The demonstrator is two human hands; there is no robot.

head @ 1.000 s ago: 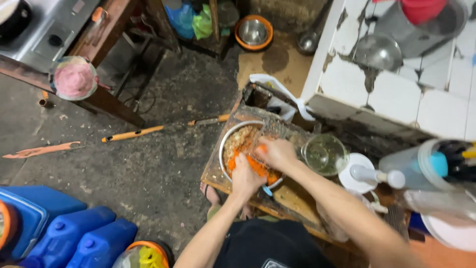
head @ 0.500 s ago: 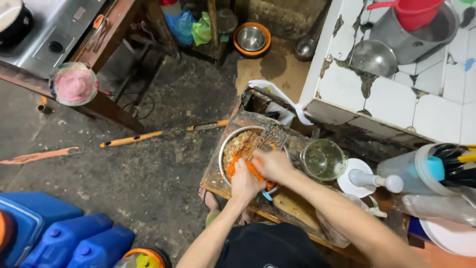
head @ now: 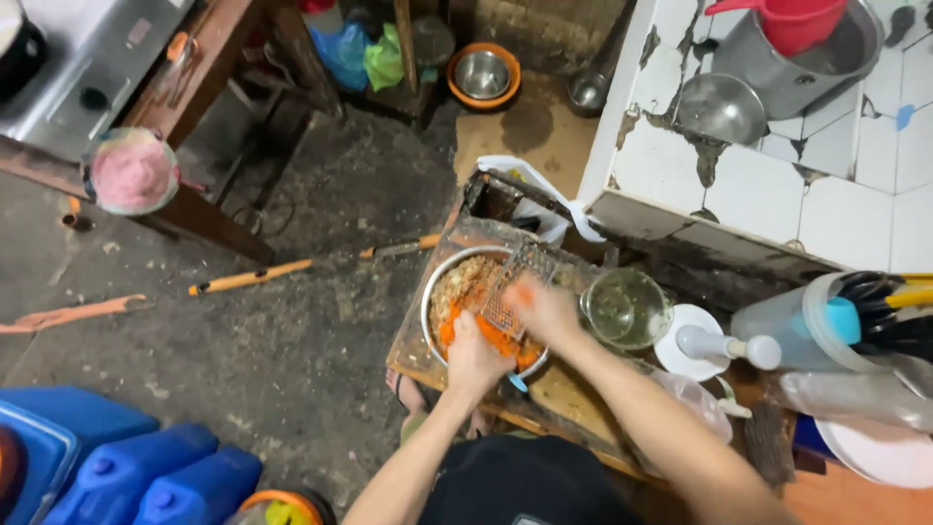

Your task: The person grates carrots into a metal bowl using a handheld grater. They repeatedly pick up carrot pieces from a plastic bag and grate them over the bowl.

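Since a moment ago the right hand has slid up the metal grater, fingers closed on what seems a carrot piece, while the left hand steadies it over the bowl on the desk.

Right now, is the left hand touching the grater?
Touching. The head view shows the left hand gripping the lower end of the metal grater, which leans over the steel bowl; no gap is visible between them.
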